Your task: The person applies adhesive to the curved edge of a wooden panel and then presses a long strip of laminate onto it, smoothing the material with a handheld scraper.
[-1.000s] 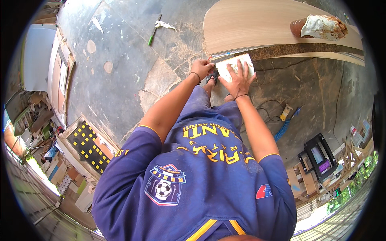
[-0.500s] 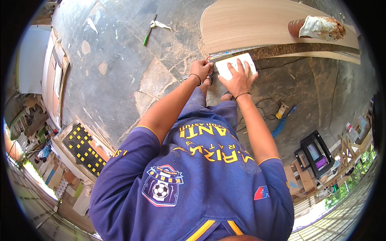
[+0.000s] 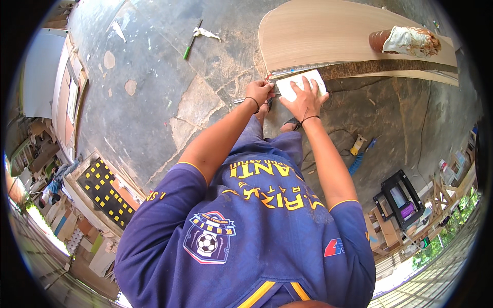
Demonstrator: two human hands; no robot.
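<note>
My right hand (image 3: 305,100) lies over a white rectangular block (image 3: 313,77), fingers spread across its face, thumb and little finger near its sides. The block rests against the near edge of a curved wooden panel (image 3: 313,36). What lies under the block is hidden. Left of it, my left hand (image 3: 260,91) is closed in a pinch by the panel's left end. Whatever its fingertips hold is too small to name. A dark, rusty-looking curved strip (image 3: 380,68) runs along the panel's near edge.
A reddish-brown cylinder with a white wrapping (image 3: 405,41) lies on the panel. A green-tipped stick (image 3: 192,41) lies on the grey floor. To the right are a yellow tool (image 3: 358,145), a blue coiled hose (image 3: 356,161) and a black frame (image 3: 399,199). Boards (image 3: 72,97) stand at left.
The view has shifted slightly. My left hand sits slightly lower relative to the panel's end. My right hand stays on the white block.
</note>
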